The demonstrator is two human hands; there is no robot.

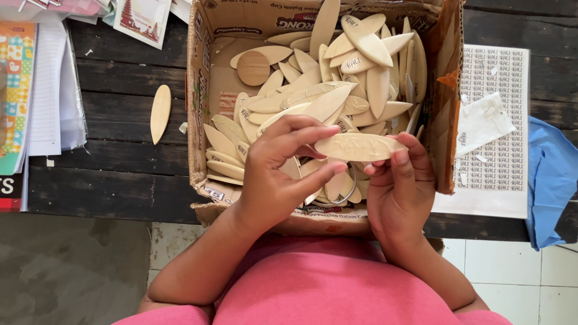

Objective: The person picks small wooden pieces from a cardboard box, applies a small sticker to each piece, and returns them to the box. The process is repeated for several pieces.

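On the dark plank counter (120,162) sits a cardboard box (201,120) of leaf-shaped wooden blanks. Above its near edge, left hand (277,174) and right hand (400,186) each pinch one end of a carved blank (358,147); fingertip grips at the ends should keep its carving unobstructed.

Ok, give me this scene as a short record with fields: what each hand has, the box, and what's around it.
left hand: pinches one end of a pale leaf-shaped wooden piece
right hand: holds the other end of it
cardboard box: open, on a dark plank table, full of similar wooden pieces, one round disc among them
loose piece: on the table left of the box
right of box: printed sheet, blue cloth
left edge: stacked papers
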